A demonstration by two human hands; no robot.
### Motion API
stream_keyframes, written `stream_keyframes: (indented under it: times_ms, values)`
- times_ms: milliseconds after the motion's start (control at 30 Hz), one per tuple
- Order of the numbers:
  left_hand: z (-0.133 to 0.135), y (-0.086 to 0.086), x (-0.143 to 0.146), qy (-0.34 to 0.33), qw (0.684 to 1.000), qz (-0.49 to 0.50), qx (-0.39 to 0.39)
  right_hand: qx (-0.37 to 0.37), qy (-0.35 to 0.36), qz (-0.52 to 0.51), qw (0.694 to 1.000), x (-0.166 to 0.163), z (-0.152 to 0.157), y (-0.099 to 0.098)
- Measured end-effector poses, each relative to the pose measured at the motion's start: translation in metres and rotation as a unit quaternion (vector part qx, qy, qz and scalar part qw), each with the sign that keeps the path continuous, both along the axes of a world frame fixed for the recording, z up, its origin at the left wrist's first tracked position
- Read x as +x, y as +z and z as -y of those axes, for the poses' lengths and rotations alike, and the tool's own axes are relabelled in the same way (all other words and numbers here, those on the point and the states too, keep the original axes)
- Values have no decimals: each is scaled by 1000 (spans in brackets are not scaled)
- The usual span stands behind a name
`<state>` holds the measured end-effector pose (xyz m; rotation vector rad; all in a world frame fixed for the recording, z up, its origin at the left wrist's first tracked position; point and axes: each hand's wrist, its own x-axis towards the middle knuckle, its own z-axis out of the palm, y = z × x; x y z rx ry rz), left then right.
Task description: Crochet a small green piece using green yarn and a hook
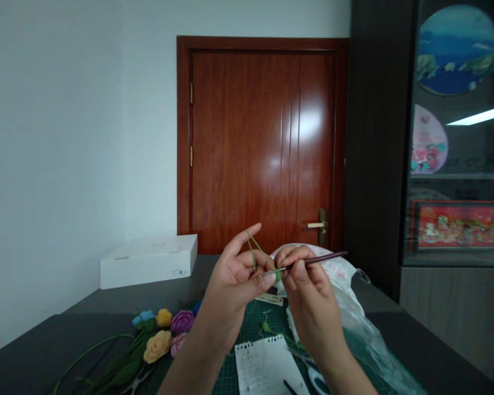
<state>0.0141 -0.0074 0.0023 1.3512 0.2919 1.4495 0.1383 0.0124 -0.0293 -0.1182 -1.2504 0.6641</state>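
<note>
Between thumb and fingers, my left hand point(247, 269) pinches a small piece of green crochet work point(278, 275). Green yarn point(253, 249) runs from that piece up around my raised left index finger. My right hand point(307, 280) is closed on a crochet hook point(323, 258) with a dark handle, pointing left. The hook's metal tip meets the green piece, though the exact stitch is too small to make out. Both hands are raised above the table, close together.
Crocheted flowers point(157, 345) with green stems lie at left on the dark table. Below my hands are a green cutting mat point(253, 315), a written notepad point(267, 365), a pen point(289, 387) and scissors point(318, 379). A white box point(148, 260) stands back left; plastic bags point(366, 334) lie at right.
</note>
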Motion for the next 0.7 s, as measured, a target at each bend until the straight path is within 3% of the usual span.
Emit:
stream_keyframes:
  times_ms: [200, 500, 700]
  values:
    - [2, 1, -1, 96, 994, -55, 22, 14, -108, -10, 994, 0, -4, -5]
    - [-2, 3, -4, 109, 992, -67, 16, -6, -77, -21, 997, 9, -8, -1]
    - [1, 4, -5, 105, 992, -66, -8, 53, -79, 34, 995, 20, -8, 4]
